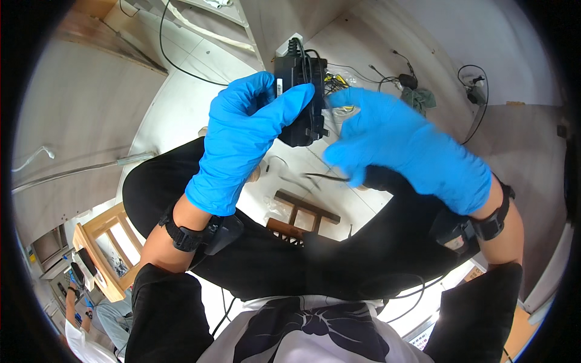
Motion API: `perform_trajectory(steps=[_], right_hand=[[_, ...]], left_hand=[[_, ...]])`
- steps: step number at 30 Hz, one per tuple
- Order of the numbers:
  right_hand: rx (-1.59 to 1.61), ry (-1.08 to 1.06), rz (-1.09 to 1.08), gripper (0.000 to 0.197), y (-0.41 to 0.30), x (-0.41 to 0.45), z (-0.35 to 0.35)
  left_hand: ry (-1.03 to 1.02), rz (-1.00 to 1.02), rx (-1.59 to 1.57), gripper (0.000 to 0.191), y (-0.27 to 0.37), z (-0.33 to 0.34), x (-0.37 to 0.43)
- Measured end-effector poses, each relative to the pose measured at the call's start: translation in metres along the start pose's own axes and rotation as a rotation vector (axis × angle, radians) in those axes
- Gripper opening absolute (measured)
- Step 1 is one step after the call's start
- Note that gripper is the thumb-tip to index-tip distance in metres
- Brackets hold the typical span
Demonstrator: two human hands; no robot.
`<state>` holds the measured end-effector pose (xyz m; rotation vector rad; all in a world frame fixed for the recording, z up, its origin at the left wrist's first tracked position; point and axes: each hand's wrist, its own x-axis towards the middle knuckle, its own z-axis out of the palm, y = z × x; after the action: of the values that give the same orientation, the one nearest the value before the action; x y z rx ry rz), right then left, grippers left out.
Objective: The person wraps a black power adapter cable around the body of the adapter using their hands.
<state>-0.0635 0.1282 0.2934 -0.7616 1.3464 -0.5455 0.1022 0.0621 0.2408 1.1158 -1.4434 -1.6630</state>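
My left hand [247, 127], in a blue glove, grips a black power adapter [290, 75] with its black cable [313, 102] folded along it under the thumb. My right hand [376, 131], also gloved in blue, is blurred just right of the adapter, thumb and fingers spread around a gap. A thin dark cord runs down between the hands, and a blurred cable end [324, 176] shows below the right hand. Whether the right fingers hold any of this cord cannot be made out.
Loose black cables and yellow-marked wires [336, 84] lie on the tiled floor beyond the hands. A plug adapter [475, 94] is at the right. A wooden stool [306, 206] stands between the knees. A wooden chair [106, 249] and another person [86, 336] are at lower left.
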Motion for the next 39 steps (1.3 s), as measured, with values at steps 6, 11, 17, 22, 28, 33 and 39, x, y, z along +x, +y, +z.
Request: perform_trajectory(steps=[6, 11, 17, 22, 28, 33, 39], right_hand=[[-0.005, 0.136, -0.437, 0.060, 0.002, 0.010, -0.079], [-1.061, 0.561, -0.600, 0.066, -0.005, 0.026, -0.068], [-0.668, 0.011, -0.631, 0.067, 0.005, 0.036, -0.008], [-0.469, -0.088, -0.198, 0.046, -0.026, 0.025, -0.020], [-0.195, 0.146, -0.361, 0.036, -0.029, 0.015, -0.089], [-1.460, 0.732, -0.569, 0.068, 0.023, 0.059, -0.106], [-0.670, -0.151, -0.548, 0.079, 0.009, 0.041, -0.011]], left_hand=[[-0.156, -0.015, -0.061, 0.018, 0.007, -0.008, 0.002], [-0.151, -0.008, -0.264, 0.022, 0.011, -0.009, 0.000], [-0.061, 0.054, -0.268, 0.025, 0.010, -0.009, 0.009], [0.062, -0.002, -0.029, 0.023, 0.011, -0.014, 0.009], [-0.043, -0.132, -0.286, 0.023, 0.010, -0.020, 0.004], [-0.046, -0.134, -0.419, 0.029, 0.005, -0.016, 0.003], [-0.072, 0.001, -0.239, 0.024, 0.006, -0.017, 0.006]])
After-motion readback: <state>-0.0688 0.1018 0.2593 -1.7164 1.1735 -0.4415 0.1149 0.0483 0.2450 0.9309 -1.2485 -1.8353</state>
